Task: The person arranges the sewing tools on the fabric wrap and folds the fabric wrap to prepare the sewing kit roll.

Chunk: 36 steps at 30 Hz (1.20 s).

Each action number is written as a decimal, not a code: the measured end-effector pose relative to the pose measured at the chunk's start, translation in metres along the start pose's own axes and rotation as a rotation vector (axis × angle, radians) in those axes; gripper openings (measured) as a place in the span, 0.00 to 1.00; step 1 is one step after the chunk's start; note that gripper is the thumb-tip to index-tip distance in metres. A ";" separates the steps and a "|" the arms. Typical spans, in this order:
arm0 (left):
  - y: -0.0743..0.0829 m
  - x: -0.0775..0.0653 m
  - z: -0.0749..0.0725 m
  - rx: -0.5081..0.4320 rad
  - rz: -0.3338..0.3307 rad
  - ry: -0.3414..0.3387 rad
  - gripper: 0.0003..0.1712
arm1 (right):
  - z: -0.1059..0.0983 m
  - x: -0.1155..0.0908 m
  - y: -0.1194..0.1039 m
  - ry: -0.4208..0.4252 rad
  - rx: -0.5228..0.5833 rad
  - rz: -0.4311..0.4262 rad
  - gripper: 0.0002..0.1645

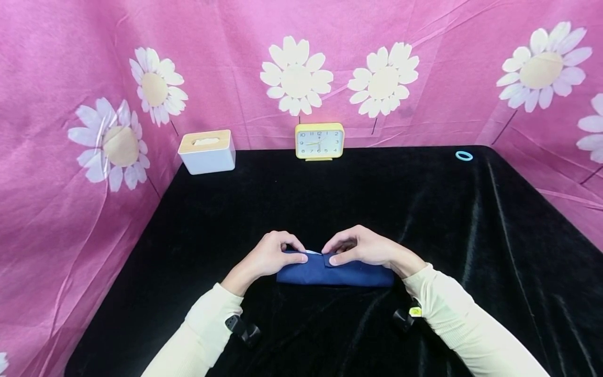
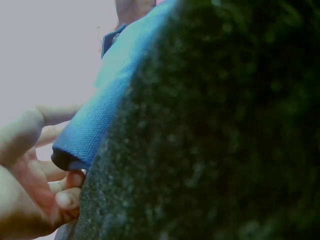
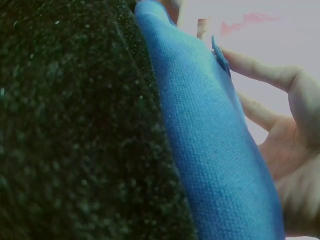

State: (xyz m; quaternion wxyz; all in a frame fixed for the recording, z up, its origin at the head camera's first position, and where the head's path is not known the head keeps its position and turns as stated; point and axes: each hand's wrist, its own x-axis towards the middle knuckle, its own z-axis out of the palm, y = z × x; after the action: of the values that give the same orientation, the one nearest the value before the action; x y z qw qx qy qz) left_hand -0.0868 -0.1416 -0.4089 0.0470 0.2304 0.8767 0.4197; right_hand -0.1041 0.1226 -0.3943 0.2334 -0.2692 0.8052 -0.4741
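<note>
A long, narrow dark blue cloth pouch (image 1: pixel 348 276) lies crosswise on the black cloth, in front of the person. My left hand (image 1: pixel 270 255) pinches its upper edge left of the middle, between thumb and forefinger. Just right of the middle, my right hand (image 1: pixel 369 248) pinches the edge beside a small blue tab (image 1: pixel 326 260). A thin white strip (image 1: pixel 313 252) shows along the edge between both hands. In the left wrist view the pouch (image 2: pixel 102 112) has a dark opening at its near end. The right wrist view shows the tab (image 3: pixel 221 61) sticking up at the thumb tip.
Black velvety cloth (image 1: pixel 226 209) covers the table. Along the back stand a white tissue box (image 1: pixel 209 159) with a wooden lid and a yellow clock (image 1: pixel 320 142). A light blue ring (image 1: pixel 464 156) lies at the back right. Pink flowered curtains (image 1: pixel 212 68) surround the table.
</note>
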 end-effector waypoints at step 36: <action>0.002 0.003 0.001 -0.025 -0.062 -0.031 0.04 | 0.010 0.004 -0.002 0.116 -0.011 0.083 0.18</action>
State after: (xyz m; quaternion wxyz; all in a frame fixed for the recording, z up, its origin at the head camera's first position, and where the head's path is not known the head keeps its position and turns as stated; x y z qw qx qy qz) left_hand -0.0885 -0.1386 -0.4079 0.0766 0.2090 0.8773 0.4252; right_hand -0.1002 0.1132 -0.3976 0.2043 -0.2089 0.8304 -0.4745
